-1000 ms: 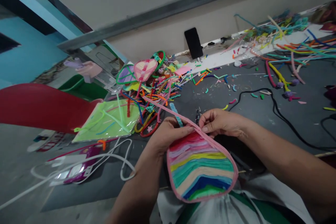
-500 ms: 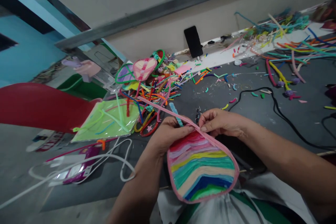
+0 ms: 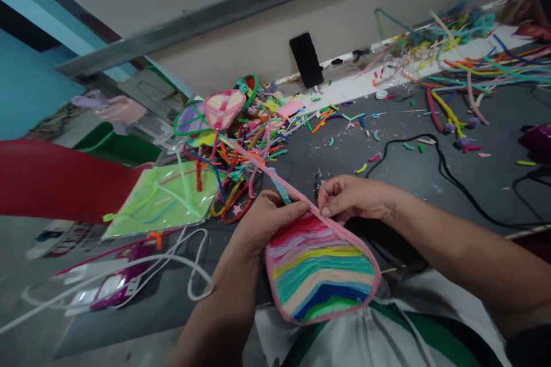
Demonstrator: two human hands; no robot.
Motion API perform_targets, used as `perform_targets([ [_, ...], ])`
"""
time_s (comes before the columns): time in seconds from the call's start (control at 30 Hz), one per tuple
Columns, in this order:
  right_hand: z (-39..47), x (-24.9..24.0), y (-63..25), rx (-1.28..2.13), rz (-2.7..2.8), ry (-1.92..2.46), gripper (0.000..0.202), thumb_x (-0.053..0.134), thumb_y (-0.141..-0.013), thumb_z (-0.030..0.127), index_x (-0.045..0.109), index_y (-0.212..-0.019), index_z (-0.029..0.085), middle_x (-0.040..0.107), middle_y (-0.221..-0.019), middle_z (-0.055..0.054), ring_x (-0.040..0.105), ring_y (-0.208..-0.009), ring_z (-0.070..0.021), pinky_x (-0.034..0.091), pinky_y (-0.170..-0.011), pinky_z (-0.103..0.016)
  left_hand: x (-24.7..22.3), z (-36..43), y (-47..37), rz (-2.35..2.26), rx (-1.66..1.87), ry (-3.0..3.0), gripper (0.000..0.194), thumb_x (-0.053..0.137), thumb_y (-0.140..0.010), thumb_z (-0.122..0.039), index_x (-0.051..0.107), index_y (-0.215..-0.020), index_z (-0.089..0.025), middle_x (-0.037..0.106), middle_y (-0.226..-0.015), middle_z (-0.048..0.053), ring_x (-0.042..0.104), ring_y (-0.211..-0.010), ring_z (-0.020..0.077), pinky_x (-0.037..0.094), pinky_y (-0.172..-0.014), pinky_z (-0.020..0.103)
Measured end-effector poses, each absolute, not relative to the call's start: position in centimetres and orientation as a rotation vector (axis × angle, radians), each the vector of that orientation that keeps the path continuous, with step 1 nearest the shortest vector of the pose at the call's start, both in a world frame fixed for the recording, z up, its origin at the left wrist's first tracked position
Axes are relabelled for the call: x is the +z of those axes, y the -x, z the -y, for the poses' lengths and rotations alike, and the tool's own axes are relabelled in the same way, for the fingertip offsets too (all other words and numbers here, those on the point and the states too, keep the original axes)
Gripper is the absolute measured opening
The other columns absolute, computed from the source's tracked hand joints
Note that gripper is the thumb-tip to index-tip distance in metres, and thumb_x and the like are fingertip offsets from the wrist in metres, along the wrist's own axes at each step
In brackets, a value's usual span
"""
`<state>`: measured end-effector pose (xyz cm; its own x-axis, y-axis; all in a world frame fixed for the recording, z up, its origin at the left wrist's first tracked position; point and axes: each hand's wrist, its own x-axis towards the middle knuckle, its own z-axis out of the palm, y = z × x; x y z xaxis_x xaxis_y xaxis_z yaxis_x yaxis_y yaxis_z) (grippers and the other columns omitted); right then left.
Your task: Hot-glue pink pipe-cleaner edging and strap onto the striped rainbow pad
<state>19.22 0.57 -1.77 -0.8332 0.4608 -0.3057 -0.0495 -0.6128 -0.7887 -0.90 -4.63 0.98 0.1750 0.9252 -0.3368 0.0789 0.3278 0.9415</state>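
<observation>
A rounded panel of striped pipe cleaners point(image 3: 322, 266), rainbow coloured with a pink rim, hangs close in front of me over my lap. My left hand point(image 3: 273, 215) grips its upper left edge, thumb on top. Fingers of my right hand point(image 3: 348, 198) pinch the pink pipe cleaner point(image 3: 262, 166) at the panel's top edge; its free end reaches up to the left. A light blue fuzzy piece point(image 3: 279, 186) sticks out beside my left hand. Behind my right hand is a small dark object I cannot make out.
Heaped pipe cleaners point(image 3: 241, 155) and a pink heart shape point(image 3: 224, 109) lie at the table's back left. A black phone point(image 3: 306, 60) leans on the wall. The black cord point(image 3: 447, 175) crosses at right; a white cable point(image 3: 172, 258) loops near my left forearm.
The view has shifted slightly, so the surroundings sit further left. Both hands keep their hold on the panel and its pink edge, with little visible movement.
</observation>
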Motion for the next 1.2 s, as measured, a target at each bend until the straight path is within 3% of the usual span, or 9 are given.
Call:
perform_targets([
  [0.2,-0.42,-1.90,-19.18,2.483,1.207,0.711,0.022,0.080,-0.057,0.018,0.062,-0.068,0.013,0.063,-0.057,0.005,0.059,-0.051,-0.0067,0.052,-0.050,-0.018,0.92,4.83,0.66,-1.323,0.778,-0.988,0.031,0.083,-0.059,-0.037,0.075,-0.075,-0.011,0.069,-0.063,0.004,0.059,-0.056,0.0147,0.045,-0.057,0.024],
  [0.37,-0.34,-1.85,-19.22,2.508,1.218,0.700,0.023,0.081,-0.058,0.019,0.062,-0.069,0.013,0.063,-0.059,0.004,0.059,-0.052,-0.0067,0.052,-0.051,-0.017,0.92,4.88,0.68,-1.301,0.784,-0.980,0.029,0.084,-0.057,-0.034,0.072,-0.068,-0.010,0.067,-0.060,0.004,0.056,-0.054,0.0130,0.042,-0.054,0.023],
  [0.87,-0.57,-2.33,-19.29,2.559,1.238,0.616,0.027,0.083,-0.063,0.027,0.064,-0.075,0.013,0.065,-0.065,0.002,0.061,-0.057,-0.0076,0.055,-0.055,-0.020,0.89,4.79,1.05,-1.247,0.763,-1.041,0.026,0.082,-0.062,-0.035,0.071,-0.066,-0.012,0.063,-0.057,0.000,0.052,-0.052,0.0108,0.039,-0.053,0.022],
  [1.2,-0.57,-2.29,-19.06,2.568,1.198,0.671,0.025,0.084,-0.058,0.022,0.064,-0.069,0.012,0.065,-0.060,0.003,0.060,-0.052,-0.0068,0.053,-0.052,-0.018,0.80,4.78,1.15,-1.235,0.724,-1.071,0.028,0.081,-0.063,-0.035,0.066,-0.062,-0.011,0.059,-0.057,0.000,0.050,-0.052,0.0098,0.037,-0.052,0.021],
])
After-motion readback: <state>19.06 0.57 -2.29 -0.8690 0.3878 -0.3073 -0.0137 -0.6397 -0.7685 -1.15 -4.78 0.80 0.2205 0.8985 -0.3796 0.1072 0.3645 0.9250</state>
